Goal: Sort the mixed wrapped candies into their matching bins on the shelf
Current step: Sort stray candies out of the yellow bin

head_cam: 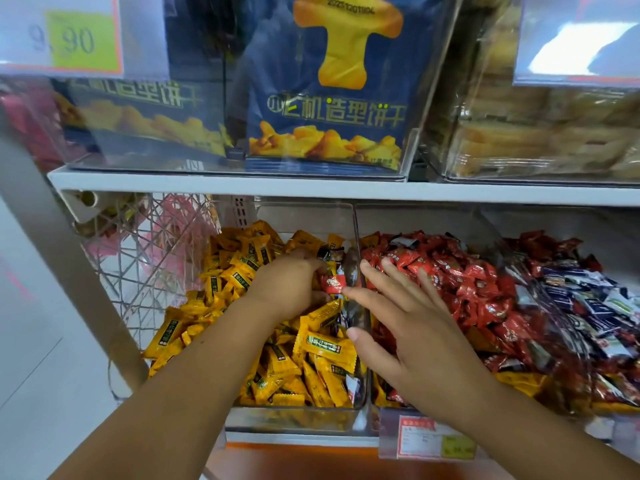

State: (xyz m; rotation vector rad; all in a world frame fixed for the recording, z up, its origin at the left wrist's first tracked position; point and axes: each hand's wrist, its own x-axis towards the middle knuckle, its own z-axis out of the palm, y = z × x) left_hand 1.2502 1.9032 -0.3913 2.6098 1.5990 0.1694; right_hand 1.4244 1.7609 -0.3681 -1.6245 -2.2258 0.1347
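Observation:
Three clear bins sit side by side on the lower shelf. The left bin (294, 419) is heaped with yellow wrapped candies (325, 344); the middle bin holds red wrapped candies (467, 271); the right one holds blue and white candies (588, 306) mixed with red. My left hand (287, 285) is down in the yellow bin and pinches a red wrapped candy (333, 284) close to the clear divider wall (355, 271). My right hand (408, 317) hovers with spread, straight fingers over the edge of the red bin, its index fingertip almost touching that red candy.
The shelf above (311, 188) carries clear boxes of blue biscuit packs (329, 109) and pale pastries (540, 133), low over the bins. A wire basket (145, 265) stands to the left. A price tag (429, 438) hangs on the front rail. Some yellow candies lie at the red bin's front.

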